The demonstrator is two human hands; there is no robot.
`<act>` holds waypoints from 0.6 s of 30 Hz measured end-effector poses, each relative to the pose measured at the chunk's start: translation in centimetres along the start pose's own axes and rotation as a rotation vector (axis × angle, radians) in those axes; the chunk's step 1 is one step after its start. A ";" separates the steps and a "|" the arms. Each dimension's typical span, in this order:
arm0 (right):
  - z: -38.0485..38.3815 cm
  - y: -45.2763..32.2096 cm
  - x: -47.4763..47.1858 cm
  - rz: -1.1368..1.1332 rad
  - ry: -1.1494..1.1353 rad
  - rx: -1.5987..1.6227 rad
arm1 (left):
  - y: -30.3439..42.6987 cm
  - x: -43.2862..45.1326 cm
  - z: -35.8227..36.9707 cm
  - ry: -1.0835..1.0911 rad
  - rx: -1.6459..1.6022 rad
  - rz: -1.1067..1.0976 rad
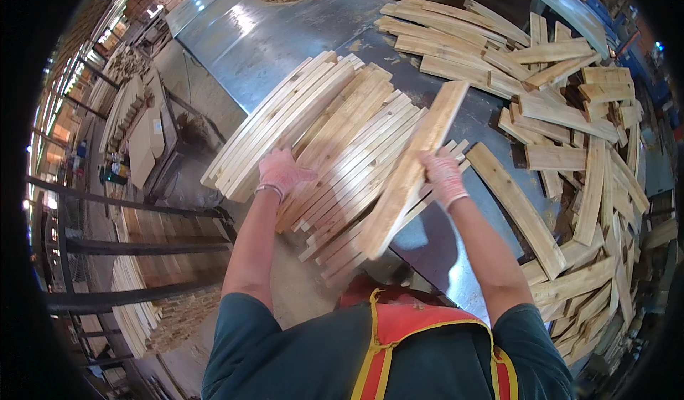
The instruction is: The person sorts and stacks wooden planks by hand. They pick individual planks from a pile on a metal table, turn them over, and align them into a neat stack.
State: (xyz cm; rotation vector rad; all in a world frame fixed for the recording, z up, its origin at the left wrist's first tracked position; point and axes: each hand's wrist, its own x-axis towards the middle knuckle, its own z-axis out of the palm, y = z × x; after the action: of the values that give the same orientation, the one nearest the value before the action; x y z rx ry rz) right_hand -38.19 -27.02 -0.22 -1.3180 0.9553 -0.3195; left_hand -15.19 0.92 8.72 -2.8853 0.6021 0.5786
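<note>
A wooden board (414, 170) is in my right hand (442, 174), tilted above the right end of a row of boards. That hand wears a pinkish knitted glove and grips the board's right edge near its middle. My left hand (286, 172), gloved alike, rests with fingers apart on the row, against the side of the pale boards (283, 122) at its left. Between my hands lie flat boards (342, 132) and a run of narrow-edged strips (363, 159). The near ends of the row jut past the metal table's edge.
The metal table (288, 20) stretches away in front. A loose heap of boards (556, 159) covers its right side, and one single board (515, 207) lies between heap and row. At left stand a dark metal rack (144, 247) and a low stand with a cardboard piece (147, 146).
</note>
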 end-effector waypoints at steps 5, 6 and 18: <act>8.1 -1.6 -2.8 0.014 -0.151 -0.166 | -2.1 -2.0 2.7 0.229 -0.227 0.146; 9.8 -2.8 -3.8 0.004 -0.173 -0.152 | -2.4 -2.2 3.4 0.271 -0.285 0.222; 5.5 0.0 -8.2 -0.292 0.224 -0.487 | 0.4 -6.4 0.3 0.043 -0.217 0.373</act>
State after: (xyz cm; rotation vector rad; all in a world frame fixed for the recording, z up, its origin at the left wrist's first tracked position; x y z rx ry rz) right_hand -39.05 -17.70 2.91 -1.9057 1.0686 -0.4858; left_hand -20.91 2.89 10.99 -3.0069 1.1665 0.6656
